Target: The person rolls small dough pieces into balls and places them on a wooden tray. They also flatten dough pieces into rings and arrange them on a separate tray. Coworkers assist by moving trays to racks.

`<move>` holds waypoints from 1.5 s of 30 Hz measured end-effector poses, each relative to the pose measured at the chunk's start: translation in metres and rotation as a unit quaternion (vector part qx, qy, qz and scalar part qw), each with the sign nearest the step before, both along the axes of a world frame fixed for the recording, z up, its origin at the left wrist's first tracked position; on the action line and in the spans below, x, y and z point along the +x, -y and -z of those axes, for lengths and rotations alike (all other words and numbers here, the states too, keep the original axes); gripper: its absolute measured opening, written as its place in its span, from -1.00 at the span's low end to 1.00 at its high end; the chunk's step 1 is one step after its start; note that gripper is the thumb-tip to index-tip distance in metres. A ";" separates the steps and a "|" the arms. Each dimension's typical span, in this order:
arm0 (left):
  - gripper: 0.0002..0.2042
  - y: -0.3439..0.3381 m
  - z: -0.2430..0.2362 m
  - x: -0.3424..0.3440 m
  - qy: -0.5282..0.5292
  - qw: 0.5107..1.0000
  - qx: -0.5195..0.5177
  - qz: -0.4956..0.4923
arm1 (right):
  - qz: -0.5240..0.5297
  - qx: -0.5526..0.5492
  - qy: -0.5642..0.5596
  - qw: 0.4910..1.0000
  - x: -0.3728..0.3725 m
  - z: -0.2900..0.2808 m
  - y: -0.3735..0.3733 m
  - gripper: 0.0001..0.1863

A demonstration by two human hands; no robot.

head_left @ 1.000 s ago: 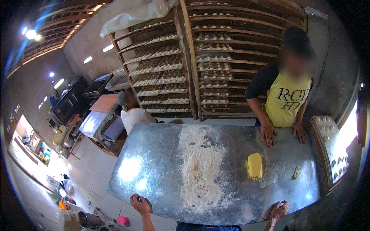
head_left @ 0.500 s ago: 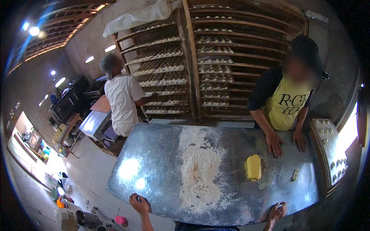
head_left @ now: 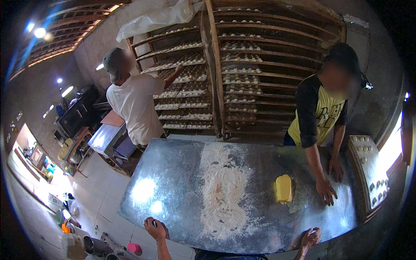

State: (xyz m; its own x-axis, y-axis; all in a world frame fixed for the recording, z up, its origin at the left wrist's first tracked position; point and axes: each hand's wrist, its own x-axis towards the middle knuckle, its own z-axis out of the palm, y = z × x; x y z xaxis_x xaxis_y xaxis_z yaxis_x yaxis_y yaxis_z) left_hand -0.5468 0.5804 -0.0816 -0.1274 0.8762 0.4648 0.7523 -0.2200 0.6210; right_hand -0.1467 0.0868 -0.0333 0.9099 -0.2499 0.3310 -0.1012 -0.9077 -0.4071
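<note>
At the near edge of the metal-topped table (head_left: pixel 173 186), my left hand (head_left: pixel 155 229) is curled round the front left part of the rim. My right hand (head_left: pixel 310 237) grips the same near edge farther right, fingers bent over it. A broad patch of white flour (head_left: pixel 223 195) with a brownish middle lies spread between them, out of reach of both. Right of the flour sits a yellow block of fat, like butter or margarine (head_left: pixel 284 189). Across the table, a co-worker's hand (head_left: pixel 326 192) lies on the top, beyond my right hand.
Tall wooden racks (head_left: pixel 219 78) with trays of small pale dough balls stand behind the table. Another person (head_left: pixel 134 104) in a white shirt reaches into them. A tray of dough balls (head_left: pixel 368 169) leans at the right end. Buckets and a pink cup (head_left: pixel 134 248) are on the floor.
The co-worker on the right has leaned in and put a hand where a small pale piece lay, now unseen. The person at the racks has risen and reaches higher. My hands stay put.
</note>
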 end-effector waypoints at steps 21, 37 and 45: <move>-0.89 -0.002 0.005 -0.002 -0.019 1.000 0.001 -0.005 | -0.002 -0.008 -0.001 1.000 0.029 0.049 0.031 -0.82; -0.85 0.003 0.014 -0.003 -0.043 0.989 0.003 -0.141 | -0.068 -0.016 0.059 0.996 0.026 0.043 0.033 -0.68; -0.80 -0.004 0.033 -0.019 0.105 0.974 0.017 -0.200 | -0.088 -0.029 0.080 0.993 0.015 0.036 0.030 -0.66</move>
